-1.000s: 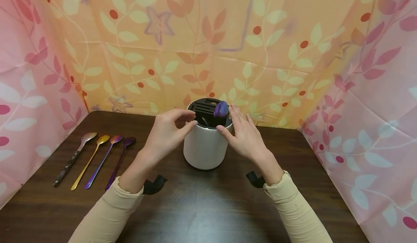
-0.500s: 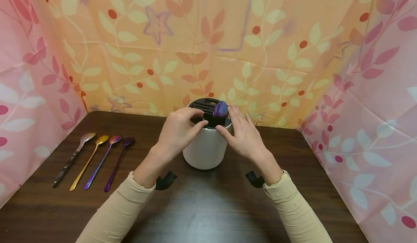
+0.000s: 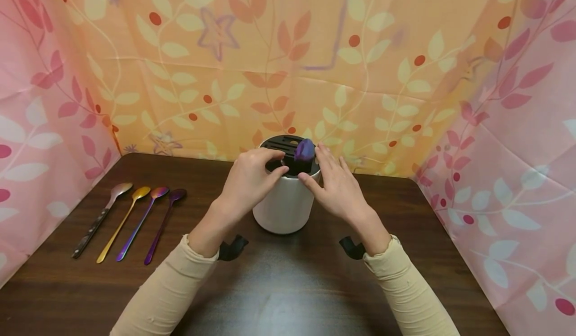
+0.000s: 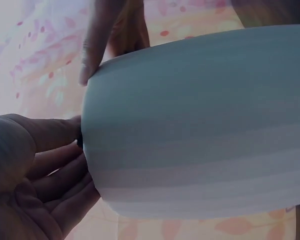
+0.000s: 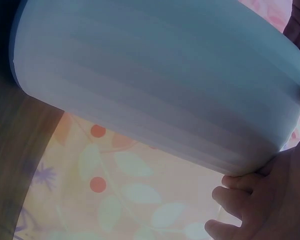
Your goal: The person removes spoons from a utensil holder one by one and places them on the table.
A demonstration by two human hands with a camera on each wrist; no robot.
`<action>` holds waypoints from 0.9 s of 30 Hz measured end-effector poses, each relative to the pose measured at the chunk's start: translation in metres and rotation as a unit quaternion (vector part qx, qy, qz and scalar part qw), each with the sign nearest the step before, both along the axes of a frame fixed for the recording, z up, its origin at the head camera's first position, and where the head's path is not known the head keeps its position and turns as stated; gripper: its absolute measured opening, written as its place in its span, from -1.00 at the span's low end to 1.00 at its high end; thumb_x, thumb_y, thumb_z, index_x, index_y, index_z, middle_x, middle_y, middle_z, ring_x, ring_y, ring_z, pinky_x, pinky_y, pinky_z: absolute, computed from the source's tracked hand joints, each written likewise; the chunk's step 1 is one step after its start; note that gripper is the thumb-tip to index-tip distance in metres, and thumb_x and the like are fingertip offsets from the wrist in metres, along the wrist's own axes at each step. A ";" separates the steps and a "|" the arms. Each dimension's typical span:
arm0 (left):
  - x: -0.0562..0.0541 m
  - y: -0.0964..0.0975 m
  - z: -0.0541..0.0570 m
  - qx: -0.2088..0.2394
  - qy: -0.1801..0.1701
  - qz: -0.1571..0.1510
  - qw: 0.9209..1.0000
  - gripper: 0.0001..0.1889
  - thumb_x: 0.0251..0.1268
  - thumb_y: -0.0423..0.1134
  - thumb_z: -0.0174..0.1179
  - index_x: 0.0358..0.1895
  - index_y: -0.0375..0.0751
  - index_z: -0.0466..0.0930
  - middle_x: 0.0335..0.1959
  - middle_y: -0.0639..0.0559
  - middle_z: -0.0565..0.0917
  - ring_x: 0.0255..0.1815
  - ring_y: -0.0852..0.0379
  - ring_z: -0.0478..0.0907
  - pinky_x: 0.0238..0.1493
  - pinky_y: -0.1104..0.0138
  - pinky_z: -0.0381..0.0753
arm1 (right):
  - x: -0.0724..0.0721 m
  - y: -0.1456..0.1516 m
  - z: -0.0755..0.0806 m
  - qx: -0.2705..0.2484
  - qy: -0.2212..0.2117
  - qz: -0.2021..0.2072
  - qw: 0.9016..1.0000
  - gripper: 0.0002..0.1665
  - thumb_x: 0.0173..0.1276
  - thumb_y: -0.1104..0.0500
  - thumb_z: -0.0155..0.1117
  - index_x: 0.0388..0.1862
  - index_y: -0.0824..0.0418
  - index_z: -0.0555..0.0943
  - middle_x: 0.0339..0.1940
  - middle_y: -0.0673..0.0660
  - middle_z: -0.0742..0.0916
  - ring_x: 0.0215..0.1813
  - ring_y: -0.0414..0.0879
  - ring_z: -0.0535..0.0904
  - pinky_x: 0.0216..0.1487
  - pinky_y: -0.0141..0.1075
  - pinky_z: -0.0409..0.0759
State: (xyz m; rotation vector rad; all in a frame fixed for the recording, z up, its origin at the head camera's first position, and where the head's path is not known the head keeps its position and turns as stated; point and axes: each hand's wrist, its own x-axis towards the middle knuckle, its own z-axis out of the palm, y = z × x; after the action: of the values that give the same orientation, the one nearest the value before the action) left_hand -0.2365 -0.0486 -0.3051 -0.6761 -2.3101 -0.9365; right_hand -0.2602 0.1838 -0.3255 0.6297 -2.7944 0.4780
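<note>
A white cylindrical holder (image 3: 282,203) stands upright on the table, topped by a black slotted insert (image 3: 279,143). A glossy purple-blue rounded piece (image 3: 304,150) sticks up from the insert's right side. My left hand (image 3: 249,176) is at the top front, thumb and bent fingers spread slightly apart over the insert. In the left wrist view a dark sliver (image 4: 80,142) shows between that thumb and fingers; I cannot tell whether they pinch it. My right hand (image 3: 335,181) rests against the holder's right rim, fingers fairly straight, thumb at the front edge.
Several long-handled utensils lie in a row at the left: a silver spoon with a dark patterned handle (image 3: 102,220), a gold spoon (image 3: 123,224), a rainbow spoon (image 3: 143,223) and a dark purple spoon (image 3: 164,227). Patterned cloth (image 3: 279,51) hangs behind the dark wooden table (image 3: 279,291).
My left hand has moved right across the holder's top, covering the opening that showed there, and then nearly stopped. The right hand and the holder have stayed in place.
</note>
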 end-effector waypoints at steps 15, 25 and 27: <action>-0.010 0.002 0.003 0.036 -0.044 -0.047 0.997 -0.85 0.29 -0.42 0.44 -0.10 -0.29 0.81 -0.14 -0.08 0.83 -0.14 0.05 0.76 -0.10 0.18 0.75 | -0.001 -0.001 -0.001 0.001 0.004 0.001 1.000 0.13 0.54 -0.55 -0.22 0.73 0.22 0.01 0.75 0.11 0.09 0.73 0.01 -0.02 0.70 0.10 -0.17; -0.012 0.001 0.006 0.024 -0.059 -0.061 0.996 -0.87 0.31 -0.38 0.45 -0.11 -0.22 0.84 -0.14 -0.03 0.81 -0.10 0.05 0.73 -0.05 0.16 0.74 | -0.001 0.000 0.000 0.000 0.000 0.001 1.000 0.13 0.54 -0.55 -0.23 0.73 0.22 0.00 0.75 0.11 0.07 0.73 0.00 -0.05 0.69 0.12 -0.18; -0.013 0.000 0.007 0.026 -0.073 -0.064 0.995 -0.86 0.32 -0.38 0.44 -0.10 -0.21 0.83 -0.12 -0.02 0.81 -0.11 0.06 0.72 -0.05 0.17 0.74 | -0.001 0.000 -0.001 -0.001 0.003 0.001 1.000 0.14 0.53 -0.56 -0.24 0.73 0.22 0.01 0.75 0.11 0.08 0.73 -0.01 -0.04 0.69 0.11 -0.17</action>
State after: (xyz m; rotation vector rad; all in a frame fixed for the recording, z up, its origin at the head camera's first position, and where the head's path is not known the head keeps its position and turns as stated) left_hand -0.2493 -0.0483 -0.2981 -0.7638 -2.3839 -1.1345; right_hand -0.2614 0.1837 -0.3264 0.6313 -2.7878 0.4787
